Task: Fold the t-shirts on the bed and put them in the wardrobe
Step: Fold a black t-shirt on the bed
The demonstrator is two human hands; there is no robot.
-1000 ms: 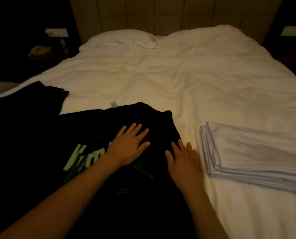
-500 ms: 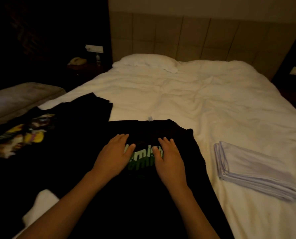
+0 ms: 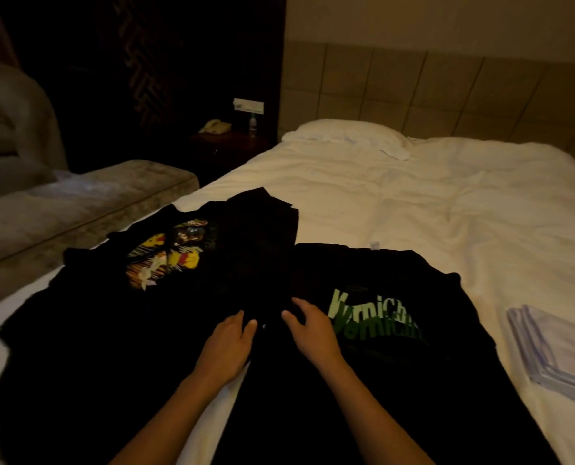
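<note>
Just right of the right hand point(image 3: 313, 330), the black t-shirt point(image 3: 396, 270) bears pale green lettering that reads roughly "Vernichn", repeated below in darker green. The small white tag point(image 3: 374, 245) at its collar, beyond the hands, is too small to read.

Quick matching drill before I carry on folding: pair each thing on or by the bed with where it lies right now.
Things:
1. black t-shirt with green lettering
2. black t-shirt with yellow print
3. folded white stack
4. pillow

Places:
A. at the head of the bed, by the headboard
B. at the right edge of the bed
C. toward the left side of the bed
D. in the middle, right beside the right hand

Pairs: 1-D, 2-C, 3-B, 4-A
</note>
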